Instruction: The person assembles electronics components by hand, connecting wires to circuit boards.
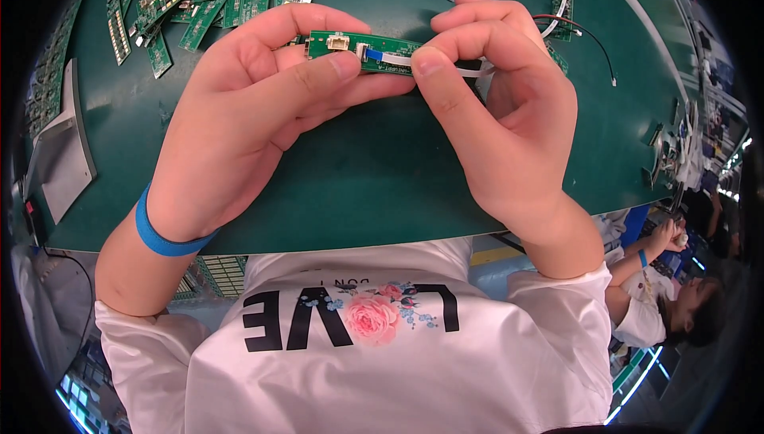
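Observation:
A narrow green circuit board (318,39) is held level above the table. My left hand (247,99) is closed on its left part, thumb in front and fingers behind. A cream socket (337,42) sits near the board's left end. Just right of my left thumb, a white flat ribbon cable (395,59) with a blue end meets a small connector (362,52) on the board; whether it is fully seated cannot be made out. My right hand (501,99) pinches the cable at the board's right end, its thumb hiding that part. The cable's tail passes behind my right thumb.
The green table (358,187) carries a pile of circuit boards (215,4) at the far left. At the far right lie another board (563,4) and a thin cable with a plug (613,76). A grey metal piece (68,155) stands left. A co-worker (649,291) sits at right.

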Available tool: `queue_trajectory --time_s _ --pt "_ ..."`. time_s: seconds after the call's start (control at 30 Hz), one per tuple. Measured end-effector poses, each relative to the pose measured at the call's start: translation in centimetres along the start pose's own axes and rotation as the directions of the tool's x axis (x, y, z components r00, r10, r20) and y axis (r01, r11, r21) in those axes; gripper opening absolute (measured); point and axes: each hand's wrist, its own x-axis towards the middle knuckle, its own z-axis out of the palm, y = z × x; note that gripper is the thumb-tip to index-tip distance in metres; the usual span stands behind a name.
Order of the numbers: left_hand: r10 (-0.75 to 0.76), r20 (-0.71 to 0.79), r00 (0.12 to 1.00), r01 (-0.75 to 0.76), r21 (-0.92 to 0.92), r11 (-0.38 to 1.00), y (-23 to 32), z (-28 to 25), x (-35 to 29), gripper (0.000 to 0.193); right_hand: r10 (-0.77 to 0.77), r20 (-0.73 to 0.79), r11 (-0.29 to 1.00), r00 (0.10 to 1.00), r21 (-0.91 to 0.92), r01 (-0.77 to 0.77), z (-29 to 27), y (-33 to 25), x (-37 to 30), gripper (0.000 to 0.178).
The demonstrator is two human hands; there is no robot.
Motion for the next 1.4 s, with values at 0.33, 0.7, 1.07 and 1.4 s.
queue_trajectory --time_s 0.33,0.7,1.07,1.4 --pt "0.0 -0.01 1.0 0.0 -0.027 1.0 0.0 0.2 -0.1 0.03 -0.003 -0.04 1.0 0.999 0.017 0.004 0.2 0.0 0.0 0.007" --pt "-0.01 -0.046 0.999 0.009 -0.018 1.0 -0.1 0.4 -0.3 0.026 -0.021 -0.026 1.0 0.999 0.021 0.021 0.3 0.2 -0.1 0.006" --pt "0.011 -0.052 0.999 -0.011 0.004 1.0 -0.3 0.6 -0.1 0.026 0.026 -0.03 0.998 0.999 0.051 -0.024 0.5 0.2 0.0 0.005" --pt "0.059 -0.138 0.989 -0.072 -0.095 0.993 -0.3 1.3 0.5 0.02 -0.029 -0.173 1.0 0.985 0.004 0.03 1.8 -0.1 0.0 0.008"
